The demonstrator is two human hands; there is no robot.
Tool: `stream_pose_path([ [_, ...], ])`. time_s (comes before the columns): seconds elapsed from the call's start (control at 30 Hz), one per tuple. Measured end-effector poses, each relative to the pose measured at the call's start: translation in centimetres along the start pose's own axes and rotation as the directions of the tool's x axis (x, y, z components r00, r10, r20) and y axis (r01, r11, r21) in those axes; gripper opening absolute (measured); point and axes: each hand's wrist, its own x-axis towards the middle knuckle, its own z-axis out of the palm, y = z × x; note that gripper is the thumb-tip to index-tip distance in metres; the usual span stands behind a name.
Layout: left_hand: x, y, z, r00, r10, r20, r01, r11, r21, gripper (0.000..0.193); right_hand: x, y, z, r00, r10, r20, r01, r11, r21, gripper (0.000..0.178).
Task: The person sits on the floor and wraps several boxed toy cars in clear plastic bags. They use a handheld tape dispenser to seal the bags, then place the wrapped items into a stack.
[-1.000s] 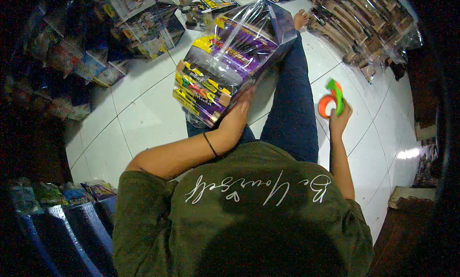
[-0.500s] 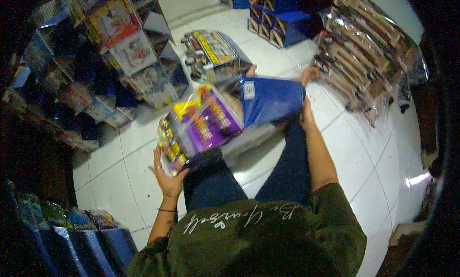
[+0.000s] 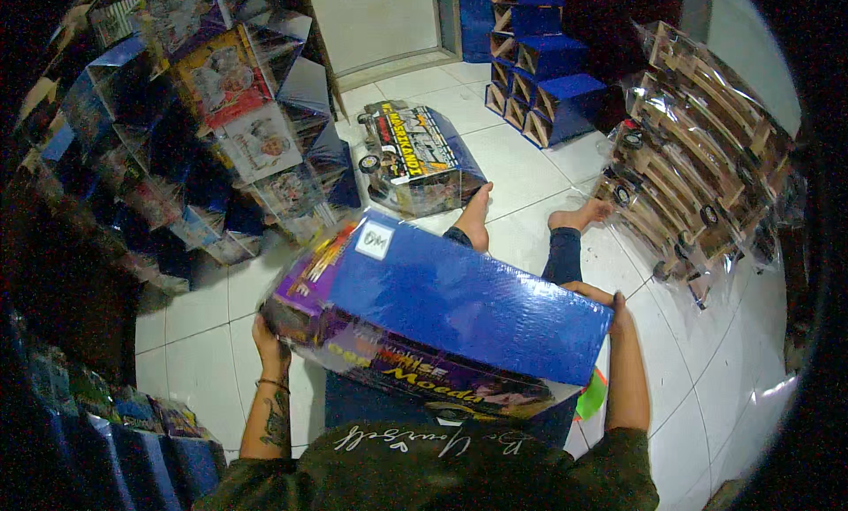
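Note:
Across my lap I hold a long toy truck (image 3: 442,290) wrapped in clear plastic, with a plain blue face up and a small white label near its left end. Its purple side with yellow lettering faces me; no wheels show on it. My left hand (image 3: 272,345) grips the purple end, its fingers partly hidden underneath. At the other end, my right hand (image 3: 611,306) is closed round the far blue corner. Beyond my lap, a second wrapped toy truck (image 3: 420,158), black and yellow with wheels, lies on the floor by my foot.
Wrapped printed boxes (image 3: 234,87) are stacked high at left. Several wooden wheeled frames (image 3: 698,158) in plastic lie at right. Blue open-ended boxes (image 3: 556,105) stand at the back near a door (image 3: 375,25). More blue packages (image 3: 150,458) sit at lower left on the tiled floor.
The held toy truck has turned over, bringing its blue face up and its purple side toward me. It is nearer my body now, with both hands still on its ends. The view has shifted.

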Motion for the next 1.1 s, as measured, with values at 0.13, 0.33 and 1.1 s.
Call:
stream_pose_path([
  [0.13, 5.5, 6.2, 9.5, 0.976, 0.203, 0.083, -0.216, 0.956, 0.197, 0.047, -1.3, -6.3, 0.0, 0.891, 0.431, 0.144, -0.396, 0.892, -0.217, 0.119],
  [0.33, 11.3, 14.8, 32.5, 0.709, 0.353, 0.610, -0.607, 0.746, 0.274, 0.047, -12.5, 0.1, 5.7, 0.811, 0.474, -0.343, -0.492, 0.870, 0.037, 0.101],
  [1.1, -2.6, -6.8, 32.6, 0.526, -0.447, 0.724, -0.036, 0.839, 0.543, 0.083, -14.0, 8.6, 9.5, 0.538, 0.061, -0.841, 0.384, 0.870, 0.309, 0.084],
])
